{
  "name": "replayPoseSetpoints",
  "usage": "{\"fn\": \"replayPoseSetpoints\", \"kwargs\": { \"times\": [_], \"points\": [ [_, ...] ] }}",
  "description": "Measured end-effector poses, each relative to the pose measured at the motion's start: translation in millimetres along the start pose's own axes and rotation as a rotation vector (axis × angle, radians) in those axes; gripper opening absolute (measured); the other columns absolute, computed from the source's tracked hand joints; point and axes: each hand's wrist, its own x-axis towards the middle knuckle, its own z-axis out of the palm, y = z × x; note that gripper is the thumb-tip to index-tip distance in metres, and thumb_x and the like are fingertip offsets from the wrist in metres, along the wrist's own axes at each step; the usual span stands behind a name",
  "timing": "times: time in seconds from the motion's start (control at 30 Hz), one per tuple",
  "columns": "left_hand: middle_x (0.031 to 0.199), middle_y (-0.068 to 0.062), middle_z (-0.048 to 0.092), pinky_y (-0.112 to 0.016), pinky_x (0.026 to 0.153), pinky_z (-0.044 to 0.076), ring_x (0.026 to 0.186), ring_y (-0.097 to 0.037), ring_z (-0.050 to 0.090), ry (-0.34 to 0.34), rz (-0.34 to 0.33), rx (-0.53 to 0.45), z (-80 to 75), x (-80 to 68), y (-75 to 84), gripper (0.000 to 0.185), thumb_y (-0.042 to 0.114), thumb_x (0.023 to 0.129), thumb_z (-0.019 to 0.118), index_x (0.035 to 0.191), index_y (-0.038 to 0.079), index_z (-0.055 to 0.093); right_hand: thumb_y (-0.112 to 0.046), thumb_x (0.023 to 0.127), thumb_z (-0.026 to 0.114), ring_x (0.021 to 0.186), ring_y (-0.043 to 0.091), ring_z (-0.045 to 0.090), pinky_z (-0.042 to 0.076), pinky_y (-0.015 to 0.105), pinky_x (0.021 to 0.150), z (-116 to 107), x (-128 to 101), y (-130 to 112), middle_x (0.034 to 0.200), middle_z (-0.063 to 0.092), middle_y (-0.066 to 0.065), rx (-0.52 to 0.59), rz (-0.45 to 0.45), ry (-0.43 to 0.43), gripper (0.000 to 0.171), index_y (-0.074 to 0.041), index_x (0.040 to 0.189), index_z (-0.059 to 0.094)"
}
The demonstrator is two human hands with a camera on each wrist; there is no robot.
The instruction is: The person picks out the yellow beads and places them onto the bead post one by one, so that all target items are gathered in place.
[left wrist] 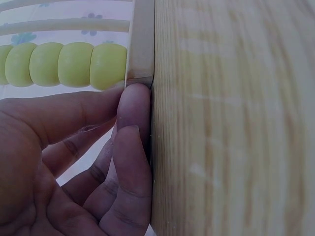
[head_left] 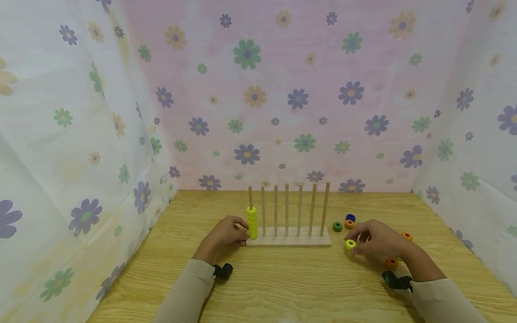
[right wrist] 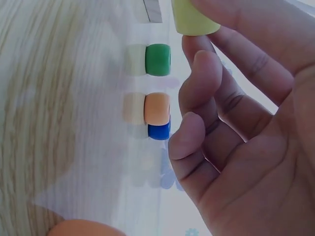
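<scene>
A wooden peg stand (head_left: 288,242) with a row of upright pegs stands on the table. Several yellow beads (head_left: 252,223) are stacked on its leftmost peg. At the left end of the stand's base is my left hand (head_left: 227,231), fingers bent and thumb and fingertips against the end of the wood, just below the stack. To the right of the stand my right hand (head_left: 377,237) pinches a single yellow bead (head_left: 350,244) between thumb and finger, its hole facing up. In the right wrist view that bead (right wrist: 194,19) is partly cut off at the top.
Loose beads lie around my right hand: a green one (head_left: 337,227), a blue one (head_left: 350,217) and an orange one (head_left: 349,224) beyond it, more orange ones (head_left: 406,236) near its wrist. Flowered cloth (head_left: 282,134) walls the table (head_left: 282,282) at back and sides.
</scene>
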Motion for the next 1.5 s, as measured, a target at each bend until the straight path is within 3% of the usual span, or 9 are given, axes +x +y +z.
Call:
{"fn": "replayPoseSetpoints", "kwargs": {
  "times": [0.47, 0.8, 1.17, 1.37, 1.5],
  "points": [
    [0.09, -0.011, 0.075, -0.035, 0.066, 0.064, 0.07, -0.021, 0.075, -0.004, 0.004, 0.006, -0.1, 0.2, -1.4, 0.025, 0.009, 0.093, 0.077, 0.117, 0.006, 0.069, -0.028, 0.089, 0.083, 0.08, 0.014, 0.064, 0.057, 0.03, 0.065, 1, 2, -7, 0.11, 0.07, 0.005, -0.018, 0.016, 0.074, 0.037, -0.009, 0.12, 0.074],
    [0.088, -0.012, 0.075, -0.035, 0.065, 0.064, 0.068, -0.018, 0.074, -0.009, 0.013, -0.001, -1.2, -2.5, -0.2, 0.025, 0.009, 0.093, 0.077, 0.116, 0.004, 0.069, -0.03, 0.088, 0.084, 0.076, 0.013, 0.062, 0.054, 0.029, 0.062, 1, 3, -15, 0.097, 0.068, 0.001, -0.058, 0.008, 0.12, 0.039, -0.01, 0.12, 0.073],
    [0.089, -0.012, 0.075, -0.035, 0.065, 0.064, 0.069, -0.02, 0.074, -0.009, 0.014, 0.005, -1.9, -1.4, -0.7, 0.025, 0.01, 0.093, 0.077, 0.117, 0.006, 0.069, -0.035, 0.087, 0.084, 0.077, 0.012, 0.061, 0.053, 0.028, 0.061, -1, 3, -24, 0.099, 0.068, 0.0, -0.059, 0.003, 0.146, 0.039, -0.015, 0.118, 0.073],
    [0.089, -0.011, 0.076, -0.035, 0.066, 0.064, 0.07, -0.02, 0.074, -0.013, 0.012, -0.002, -1.1, 0.1, 0.9, 0.026, 0.011, 0.093, 0.077, 0.116, 0.006, 0.069, -0.033, 0.089, 0.084, 0.074, 0.013, 0.06, 0.052, 0.028, 0.059, -6, 3, -34, 0.093, 0.067, -0.001, -0.076, -0.041, 0.16, 0.028, -0.022, 0.113, 0.074],
    [0.089, -0.012, 0.076, -0.035, 0.066, 0.064, 0.069, -0.02, 0.074, -0.01, 0.006, -0.001, -1.1, -0.5, 0.1, 0.026, 0.01, 0.093, 0.077, 0.117, 0.006, 0.069, -0.031, 0.089, 0.084, 0.072, 0.013, 0.06, 0.051, 0.028, 0.057, -10, 4, -39, 0.091, 0.067, -0.001, -0.088, -0.076, 0.174, 0.03, -0.019, 0.114, 0.074]
  ]
}}
